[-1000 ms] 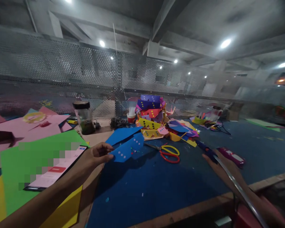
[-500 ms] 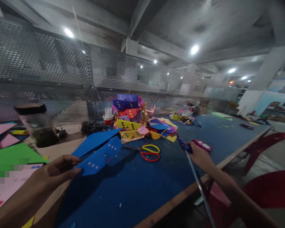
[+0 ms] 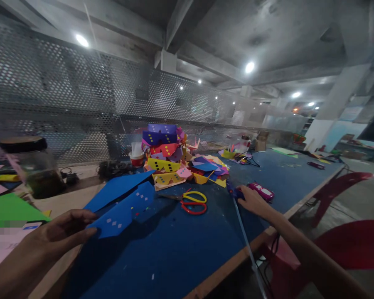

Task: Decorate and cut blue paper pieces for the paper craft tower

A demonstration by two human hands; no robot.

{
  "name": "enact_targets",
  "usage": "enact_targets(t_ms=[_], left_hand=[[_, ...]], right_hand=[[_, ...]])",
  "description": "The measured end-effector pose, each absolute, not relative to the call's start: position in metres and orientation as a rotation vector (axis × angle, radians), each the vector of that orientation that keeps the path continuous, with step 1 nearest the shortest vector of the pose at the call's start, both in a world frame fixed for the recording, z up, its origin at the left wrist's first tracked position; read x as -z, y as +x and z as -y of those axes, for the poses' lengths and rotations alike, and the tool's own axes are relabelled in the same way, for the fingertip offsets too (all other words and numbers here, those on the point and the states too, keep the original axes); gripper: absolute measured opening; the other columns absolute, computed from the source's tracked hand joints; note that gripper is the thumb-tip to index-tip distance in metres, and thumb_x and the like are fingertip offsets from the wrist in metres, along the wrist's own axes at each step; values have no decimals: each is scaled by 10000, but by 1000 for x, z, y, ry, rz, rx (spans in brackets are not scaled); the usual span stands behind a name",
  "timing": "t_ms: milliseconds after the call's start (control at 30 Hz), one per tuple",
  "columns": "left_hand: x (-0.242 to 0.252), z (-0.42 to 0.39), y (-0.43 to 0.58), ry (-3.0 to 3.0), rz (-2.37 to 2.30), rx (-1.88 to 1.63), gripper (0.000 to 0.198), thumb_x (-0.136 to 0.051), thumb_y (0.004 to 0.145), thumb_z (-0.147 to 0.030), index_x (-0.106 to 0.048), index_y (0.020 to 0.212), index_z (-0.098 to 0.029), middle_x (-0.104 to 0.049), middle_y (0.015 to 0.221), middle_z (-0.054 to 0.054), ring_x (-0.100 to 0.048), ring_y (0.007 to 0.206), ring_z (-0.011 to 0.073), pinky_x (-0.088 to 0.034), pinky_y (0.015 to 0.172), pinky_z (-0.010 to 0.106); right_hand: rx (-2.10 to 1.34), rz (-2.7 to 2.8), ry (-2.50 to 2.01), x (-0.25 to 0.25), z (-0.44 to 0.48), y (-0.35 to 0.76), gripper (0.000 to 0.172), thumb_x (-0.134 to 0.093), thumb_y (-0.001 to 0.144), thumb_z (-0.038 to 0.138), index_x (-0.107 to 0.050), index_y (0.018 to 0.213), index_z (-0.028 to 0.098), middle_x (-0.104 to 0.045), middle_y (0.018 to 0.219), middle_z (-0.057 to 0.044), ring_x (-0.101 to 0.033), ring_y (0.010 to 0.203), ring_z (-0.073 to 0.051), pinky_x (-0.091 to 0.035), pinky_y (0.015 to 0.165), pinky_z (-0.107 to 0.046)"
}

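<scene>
- Left hand (image 3: 62, 230): thumb and fingers pinch the near-left end of the blue paper (image 3: 121, 216), tilted over the table (image 3: 174, 253).
- Blue paper: probably light, a bit springy, easy to crease. Best hold: plain end, light pinch, off the 2 groups of pale squares.
- Right hand (image 3: 257, 203): fingers hold what looks like a glue gun (image 3: 232, 190); can't tell where the trigger finger sits.
- Glue gun: likely stiff, heavier than paper, maybe hot at the tip. Handle only.
- Long rod (image 3: 247, 238) trails from it past the table edge; likely smooth, could snag.
- Scissors (image 3: 185, 197) lie between the hands.
</scene>
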State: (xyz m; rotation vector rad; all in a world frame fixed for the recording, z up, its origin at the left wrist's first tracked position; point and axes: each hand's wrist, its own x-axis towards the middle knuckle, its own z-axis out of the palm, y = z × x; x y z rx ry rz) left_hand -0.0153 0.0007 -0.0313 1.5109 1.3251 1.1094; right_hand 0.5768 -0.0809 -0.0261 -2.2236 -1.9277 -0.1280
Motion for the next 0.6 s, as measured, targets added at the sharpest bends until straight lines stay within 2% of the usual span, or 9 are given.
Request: enact_targets(t_ms=[133, 300, 433, 600], left_hand=[[4, 21, -1, 1465, -1273, -1076, 449, -963, 511, -520, -756, 837, -292, -749, 870, 25, -681, 867, 288, -565, 710, 335], [4, 25, 4, 1392, -1145, -1168, 470, -985, 531, -464, -721, 844, -234, -705, 814, 14, -647, 763, 211, -509, 671, 278], [11, 22, -1, 1393, -1050, -1143, 380, -953, 660, -387, -720, 914, -228, -677, 851, 5, -611, 785, 164, -476, 685, 245], [10, 25, -2, 1409, -996, -1132, 336, -923, 720, -347, -710, 945, -216, -642, 855, 6, -575, 779, 155, -448, 671, 253]], right_hand=[[86, 2031, -2139, 25, 71, 582, 476, -550, 834, 165, -619, 1303, 131, -701, 1291, -155, -654, 1202, -283, -445, 1021, -357], [47, 2128, -2061, 25, 58, 588, 459, -566, 783, 173, -677, 1223, 110, -722, 1238, -181, -666, 1175, -319, -461, 1035, -401], [25, 2156, -2064, 29, 51, 596, 469, -575, 774, 203, -698, 1223, 141, -725, 1234, -176, -668, 1170, -334, -470, 1033, -423], [-5, 2150, -2050, 35, 49, 605, 504, -585, 747, 232, -700, 1233, 161, -712, 1268, -180, -659, 1188, -345, -467, 1040, -445]])
